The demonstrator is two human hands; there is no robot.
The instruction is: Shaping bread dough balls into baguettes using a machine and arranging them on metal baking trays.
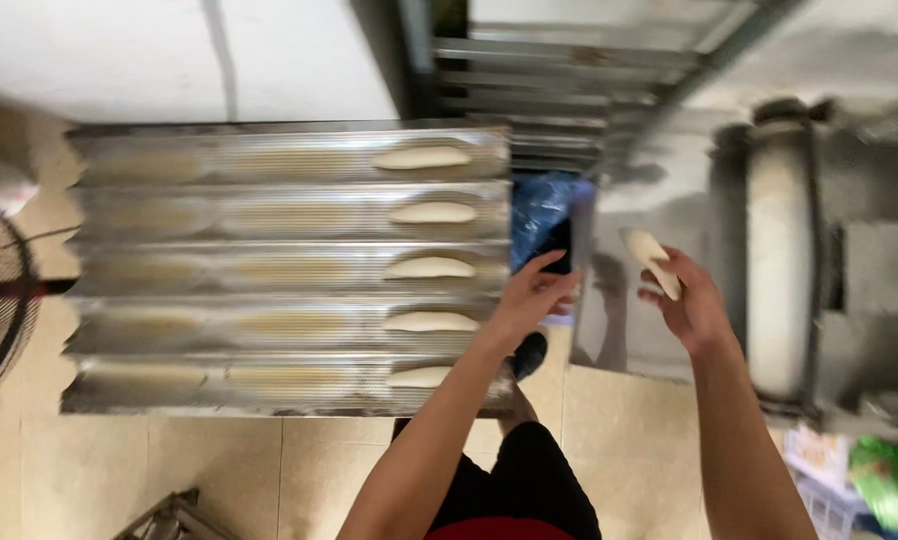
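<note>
Beige floor tiles lay beneath a corrugated metal baking tray carrying five pale dough pieces at its right end. Left hand hovered with fingers loosely spread beside the tray's edge. Right hand pinched one elongated pale dough piece near a grey roller machine.

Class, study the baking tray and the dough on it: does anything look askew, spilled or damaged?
Nothing stands out. The five dough pieces lie one per groove at the right end of the corrugated tray, evenly lined up. The right hand holds another dough piece; the left hand is empty beside the tray. The picture is motion-blurred.
</note>
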